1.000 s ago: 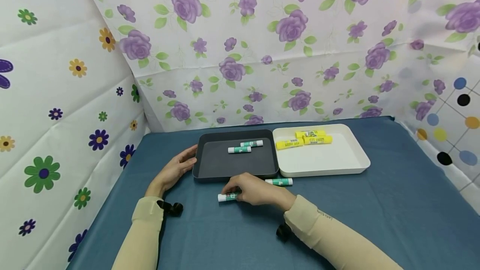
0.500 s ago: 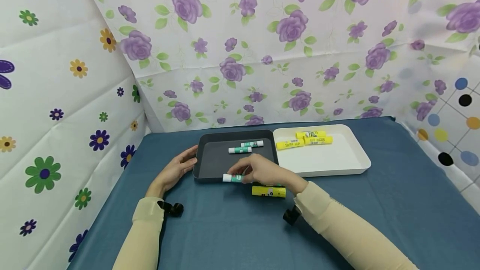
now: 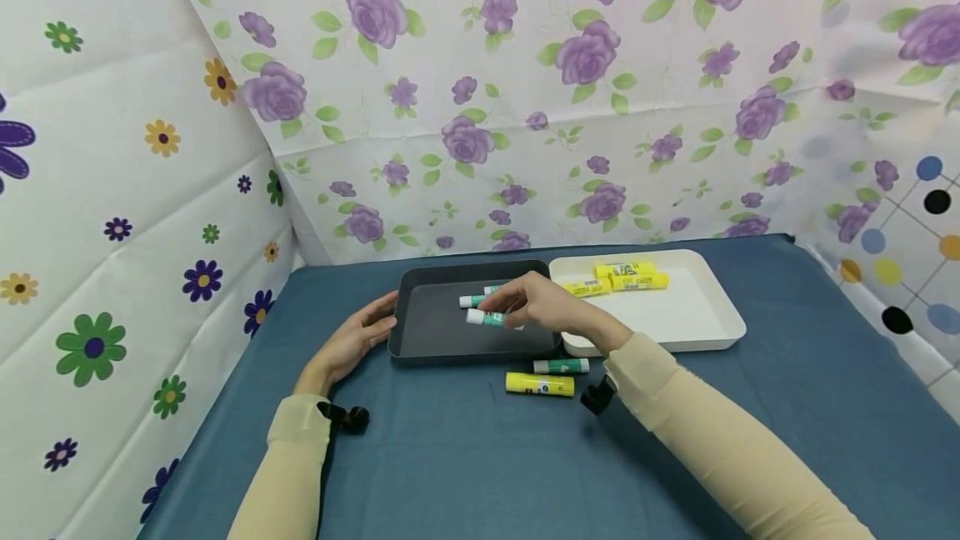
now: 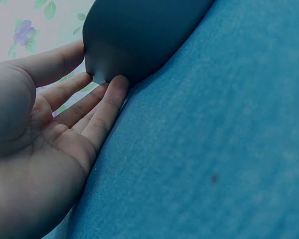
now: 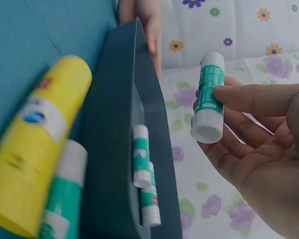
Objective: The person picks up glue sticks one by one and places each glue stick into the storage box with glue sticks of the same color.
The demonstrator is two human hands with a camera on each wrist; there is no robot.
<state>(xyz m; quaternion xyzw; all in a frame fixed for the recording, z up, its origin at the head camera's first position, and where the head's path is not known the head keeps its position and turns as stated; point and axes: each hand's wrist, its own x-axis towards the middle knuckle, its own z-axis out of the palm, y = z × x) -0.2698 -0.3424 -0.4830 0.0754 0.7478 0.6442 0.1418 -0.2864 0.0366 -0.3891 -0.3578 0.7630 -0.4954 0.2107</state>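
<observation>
My right hand (image 3: pixel 551 307) pinches a green-and-white glue stick (image 5: pixel 208 97) between thumb and fingers, above the dark tray (image 3: pixel 427 327). Two similar glue sticks lie inside that tray; in the head view my hand partly covers them, while the right wrist view shows one glue stick (image 5: pixel 141 155) beside another (image 5: pixel 150 199). At the tray's left end rests my left hand (image 3: pixel 348 344). In the left wrist view its extended fingers (image 4: pixel 102 117) and thumb touch the outer wall.
A white tray (image 3: pixel 675 319) adjoins the dark one on the right and holds yellow glue sticks (image 3: pixel 639 281). On the blue cloth in front lie a yellow glue stick (image 3: pixel 540 384) and a green one (image 3: pixel 561 366). A flowered sheet (image 3: pixel 465 190) hangs behind.
My right hand has lifted the green glue stick from the cloth and carried it up and away over the dark tray, uncovering the yellow glue stick. The left hand stays put.
</observation>
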